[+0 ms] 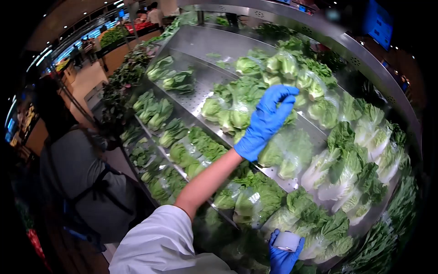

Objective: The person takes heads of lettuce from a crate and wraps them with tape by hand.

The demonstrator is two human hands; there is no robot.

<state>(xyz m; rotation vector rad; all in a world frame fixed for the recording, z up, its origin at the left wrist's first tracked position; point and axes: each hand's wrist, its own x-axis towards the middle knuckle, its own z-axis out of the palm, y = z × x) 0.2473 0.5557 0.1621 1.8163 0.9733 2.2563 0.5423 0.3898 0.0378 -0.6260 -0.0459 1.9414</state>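
Observation:
My left hand (267,123), in a blue glove, reaches over bundles of leafy greens (239,109) on the metal shelf. Its fingers are bent and drawn together; anything small between them cannot be made out. Behind the fingertips lie film-wrapped lettuces (283,64), and another wrapped bundle (292,153) sits just below the wrist. At the bottom, my right hand (284,261), gloved in blue too, is closed around a whitish roll of tape (287,240), near wrapped lettuces (315,228).
Napa cabbages (346,178) stand in rows at right, beside long dark greens (388,233). Pak choi (153,109) fills the shelf's left part. A curved metal canopy (319,34) arches overhead. A person in grey (91,182) stands close at left.

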